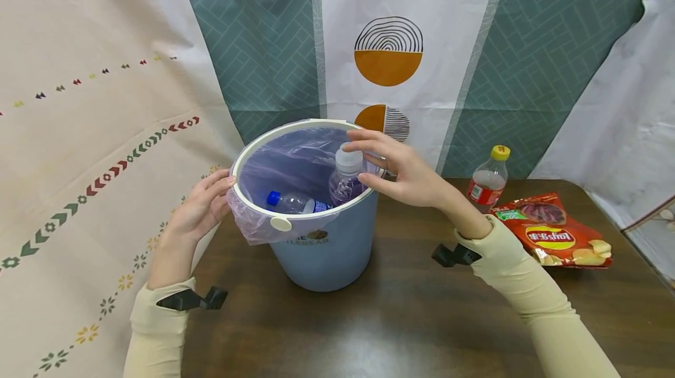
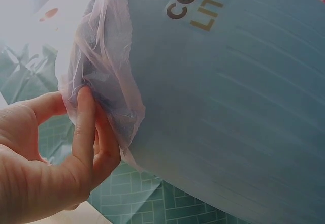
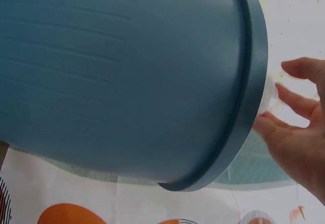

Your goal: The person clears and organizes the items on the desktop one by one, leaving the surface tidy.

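Observation:
A blue trash can (image 1: 329, 261) with a white rim stands on the table, lined with a thin pinkish plastic bag (image 1: 249, 221) folded over its edge. My left hand (image 1: 197, 208) holds the can's left rim through the bag, and the left wrist view shows its fingers against the bag (image 2: 119, 61). Inside the can, a clear bottle with a blue cap (image 1: 290, 202) lies on its side. Another clear bottle with a white cap (image 1: 349, 162) stands upright by the right inner wall. Around that cap, my right hand (image 1: 403, 170) has its fingers spread, with a gap to the thumb.
To the right on the brown table (image 1: 411, 319) stands a bottle with a yellow cap and red label (image 1: 487, 181). A red chip bag (image 1: 554, 231) lies beside it. Patterned curtains (image 1: 279, 32) hang behind and to the left of the can.

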A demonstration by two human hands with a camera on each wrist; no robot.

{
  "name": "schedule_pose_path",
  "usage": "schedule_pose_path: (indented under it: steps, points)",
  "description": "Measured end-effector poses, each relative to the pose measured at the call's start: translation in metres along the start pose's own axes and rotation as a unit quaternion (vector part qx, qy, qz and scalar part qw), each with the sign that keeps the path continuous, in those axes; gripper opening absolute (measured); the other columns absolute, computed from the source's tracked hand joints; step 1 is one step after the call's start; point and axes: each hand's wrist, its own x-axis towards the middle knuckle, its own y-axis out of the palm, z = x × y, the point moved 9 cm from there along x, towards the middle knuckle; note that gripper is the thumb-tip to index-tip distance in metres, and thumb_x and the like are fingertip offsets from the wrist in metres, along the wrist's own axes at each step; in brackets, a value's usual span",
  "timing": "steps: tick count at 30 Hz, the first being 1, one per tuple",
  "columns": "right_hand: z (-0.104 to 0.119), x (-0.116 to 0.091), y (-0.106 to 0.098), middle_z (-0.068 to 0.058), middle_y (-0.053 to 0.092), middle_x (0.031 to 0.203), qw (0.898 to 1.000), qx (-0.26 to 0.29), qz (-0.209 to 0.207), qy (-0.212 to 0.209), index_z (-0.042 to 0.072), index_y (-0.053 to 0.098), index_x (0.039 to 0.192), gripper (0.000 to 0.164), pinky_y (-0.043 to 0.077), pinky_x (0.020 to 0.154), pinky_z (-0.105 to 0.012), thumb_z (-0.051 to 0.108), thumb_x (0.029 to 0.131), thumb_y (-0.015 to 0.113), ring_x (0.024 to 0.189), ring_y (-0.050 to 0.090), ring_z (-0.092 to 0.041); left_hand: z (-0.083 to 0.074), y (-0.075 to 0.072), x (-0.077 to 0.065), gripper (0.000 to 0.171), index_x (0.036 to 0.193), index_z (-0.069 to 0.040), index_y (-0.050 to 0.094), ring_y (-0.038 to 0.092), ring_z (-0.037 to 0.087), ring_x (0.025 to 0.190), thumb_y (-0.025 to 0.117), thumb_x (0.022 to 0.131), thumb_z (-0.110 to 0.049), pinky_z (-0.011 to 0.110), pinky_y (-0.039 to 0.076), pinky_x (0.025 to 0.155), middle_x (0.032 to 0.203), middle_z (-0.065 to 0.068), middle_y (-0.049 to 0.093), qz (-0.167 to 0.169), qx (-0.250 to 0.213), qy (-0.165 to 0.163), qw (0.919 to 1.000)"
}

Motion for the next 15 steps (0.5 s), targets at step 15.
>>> schedule_pose_path:
  steps: [15]
  points:
    - [-0.025, -0.006, -0.023, -0.005, 0.042, 0.129, 0.992, -0.054, -0.071, 0.085, 0.015, 0.057, 0.122, 0.037, 0.047, 0.094, -0.043, 0.012, 0.086, 0.063, 0.121, 0.038, -0.017, -0.001, 0.002, 0.001, 0.019, 0.113, -0.007, 0.049, 0.063, 0.007, 0.073, 0.039, 0.096, -0.005, 0.016, 0.055, 0.065, 0.088, 0.000, 0.064, 0.017, -0.008, 0.009, 0.9998]
